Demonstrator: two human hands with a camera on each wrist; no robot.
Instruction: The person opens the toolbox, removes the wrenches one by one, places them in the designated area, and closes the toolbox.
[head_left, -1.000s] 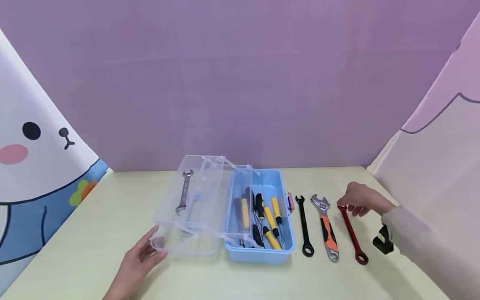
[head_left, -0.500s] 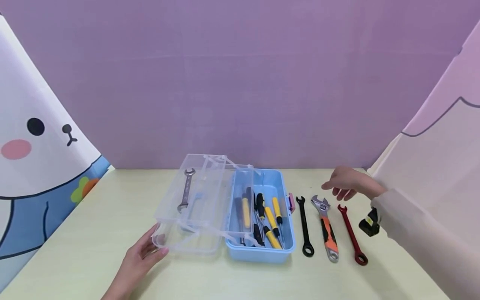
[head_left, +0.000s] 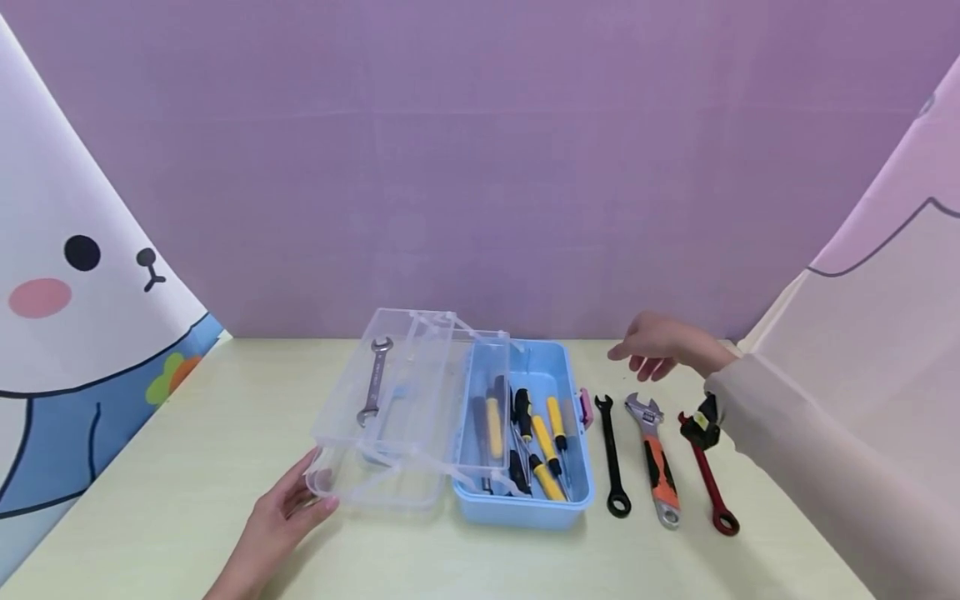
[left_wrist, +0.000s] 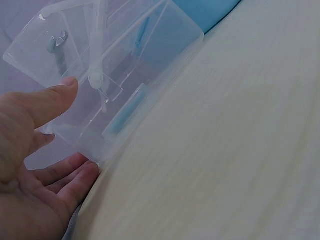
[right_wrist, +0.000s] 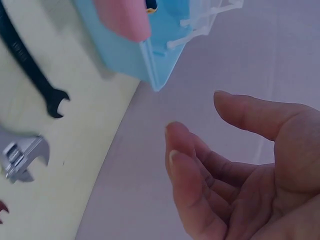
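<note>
Here, clear plastic tray (head_left: 390, 417) holding a grey spanner (head_left: 372, 380), left hand (head_left: 288, 507) loosely touching it, right hand (head_left: 660, 346) empty, fingers relaxed

Right hand (right_wrist: 250, 170) hovering empty by the blue toolbox (right_wrist: 130, 55)

Its fingers (right_wrist: 187, 165) are loosely curled, holding nothing. On the pale surface (right_wrist: 65, 165) lie a black wrench (right_wrist: 30, 70) and, beside it, the silver head of an adjustable wrench (right_wrist: 22, 157).

Staged tabletop set: cartoon backdrop panels (head_left: 75, 292) surround it.
</note>
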